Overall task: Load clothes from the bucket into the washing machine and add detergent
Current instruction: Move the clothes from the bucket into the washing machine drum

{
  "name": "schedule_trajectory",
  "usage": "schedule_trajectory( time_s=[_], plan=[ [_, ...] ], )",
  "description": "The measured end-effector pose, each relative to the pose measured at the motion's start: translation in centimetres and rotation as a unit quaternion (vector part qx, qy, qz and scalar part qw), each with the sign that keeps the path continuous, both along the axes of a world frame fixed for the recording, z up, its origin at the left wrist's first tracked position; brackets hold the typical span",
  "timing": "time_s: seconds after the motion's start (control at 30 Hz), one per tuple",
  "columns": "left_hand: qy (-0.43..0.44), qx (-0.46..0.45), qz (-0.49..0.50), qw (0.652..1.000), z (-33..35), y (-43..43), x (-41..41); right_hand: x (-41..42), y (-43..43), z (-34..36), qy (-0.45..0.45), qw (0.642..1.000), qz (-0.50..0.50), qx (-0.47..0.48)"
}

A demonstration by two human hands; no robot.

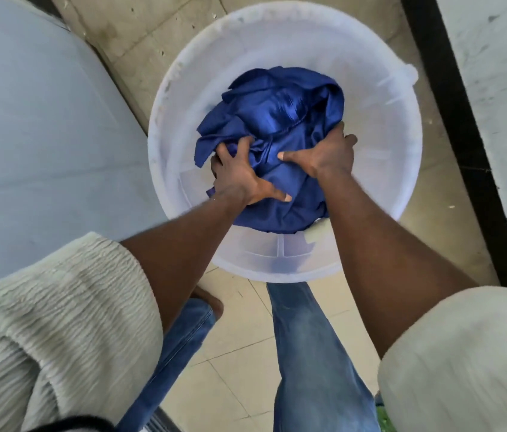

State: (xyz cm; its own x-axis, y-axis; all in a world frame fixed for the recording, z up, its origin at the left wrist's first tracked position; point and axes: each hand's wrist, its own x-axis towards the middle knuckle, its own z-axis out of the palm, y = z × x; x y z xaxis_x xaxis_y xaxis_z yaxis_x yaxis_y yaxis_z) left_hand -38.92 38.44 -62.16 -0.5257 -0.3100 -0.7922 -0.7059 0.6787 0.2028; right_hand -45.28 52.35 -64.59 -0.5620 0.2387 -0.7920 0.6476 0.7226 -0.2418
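A white translucent bucket (380, 98) stands on the tiled floor in front of me. Inside it lies a bundle of shiny blue cloth (277, 110). My left hand (239, 177) grips the near left side of the bundle, fingers dug into the folds. On the bundle's right side my right hand (328, 152) grips the fabric, thumb spread over the top and fingers curled behind it. Both forearms reach down into the bucket. The pale grey washing machine (43, 126) stands at the left; its opening is out of view.
A white wall with a black skirting strip (455, 126) runs along the right side. My legs in blue jeans (305, 347) stand on beige floor tiles just below the bucket. No detergent is in view.
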Motion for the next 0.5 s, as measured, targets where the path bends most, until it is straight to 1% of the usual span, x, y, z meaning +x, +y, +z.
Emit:
schedule_trajectory(
  time_s=[0.03,0.1,0.2,0.23,0.27,0.3,0.33,0.37,0.4,0.43,0.47,0.5],
  plan=[
    [0.011,-0.013,-0.027,0.999,0.1,0.2,-0.3,0.3,0.0,-0.1,-0.003,1.0,0.025,0.0],
    [0.065,-0.034,-0.06,0.996,-0.2,0.3,-1.1,0.6,0.3,-0.4,-0.014,0.998,0.06,0.013],
    [0.11,-0.049,-0.047,0.992,-0.4,0.4,-2.3,0.1,0.9,-1.2,-0.067,0.993,0.097,0.002],
    [0.117,-0.07,-0.06,0.989,-0.3,0.6,-2.4,-0.2,0.9,-1.1,-0.081,0.992,0.099,-0.01],
    [0.125,-0.101,-0.095,0.982,0.2,0.9,-2.5,-0.6,0.9,-0.9,-0.078,0.993,0.088,-0.017],
    [0.129,-0.123,-0.129,0.976,0.7,1.1,-2.6,-0.9,0.8,-0.3,-0.049,0.996,0.07,-0.016],
    [0.128,-0.109,-0.136,0.976,1.5,1.2,-2.8,-1.1,0.5,0.7,0.011,0.998,0.059,-0.007],
    [0.113,-0.061,-0.107,0.986,2.6,1.2,-3.0,-1.0,0.2,1.9,0.081,0.995,0.066,-0.002],
    [0.089,0.025,-0.049,0.995,4.2,1.1,-3.7,-0.6,0.0,3.2,0.13,0.987,0.099,-0.007],
    [0.069,0.115,0.028,0.99,5.9,0.8,-4.6,0.1,-0.4,4.6,0.154,0.976,0.155,-0.015],
    [0.07,0.162,0.066,0.982,7.9,0.5,-5.8,0.9,-0.8,6.2,0.161,0.963,0.216,-0.02],
    [0.066,0.183,0.065,0.979,10.0,0.4,-6.8,1.7,-1.1,7.7,0.166,0.952,0.257,-0.025]
  ],
)
